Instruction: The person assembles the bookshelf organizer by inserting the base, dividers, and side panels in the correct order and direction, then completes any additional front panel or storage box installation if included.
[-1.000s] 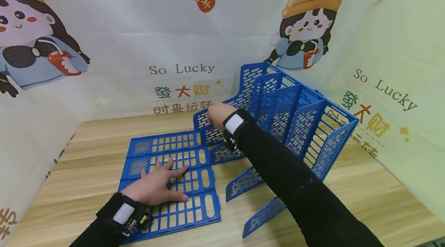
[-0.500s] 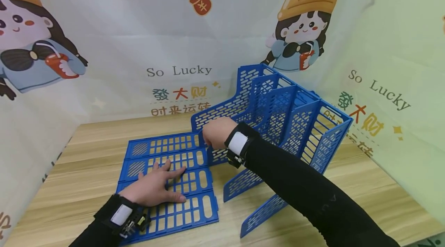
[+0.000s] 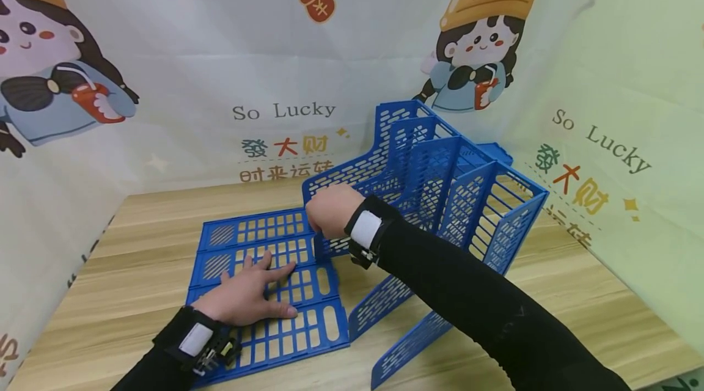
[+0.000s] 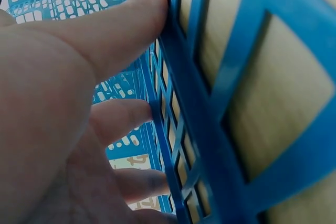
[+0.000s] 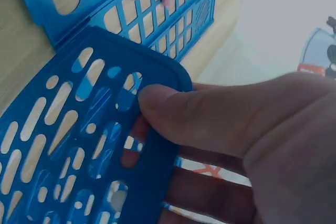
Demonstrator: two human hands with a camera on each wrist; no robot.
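A blue plastic file rack [image 3: 467, 195] with several perforated upright dividers stands right of a flat blue grid panel [image 3: 222, 235]. My left hand [image 3: 247, 296] rests on the grid panel with its fingers spread; in the left wrist view its thumb [image 4: 149, 6] and fingertips touch the grid bars. At the rack's left end, my right hand [image 3: 332, 211] pinches the rounded corner of a divider. The right wrist view shows the thumb [image 5: 163, 106] on the near face of this divider [image 5: 152, 177], with the fingers behind it. The divider's corner overlaps the grid panel's edge there.
Two nearer dividers [image 3: 407, 342] splay out toward the front of the wooden table [image 3: 577, 305]. A printed cloth [image 3: 187, 73] hangs behind the table, and another light-coloured cloth [image 3: 649, 91] borders its right side.
My right hand has come nearer and slightly left, now holding a divider corner by the grid panel. The rack's nearer dividers have shifted left toward that panel. My left hand stays in place.
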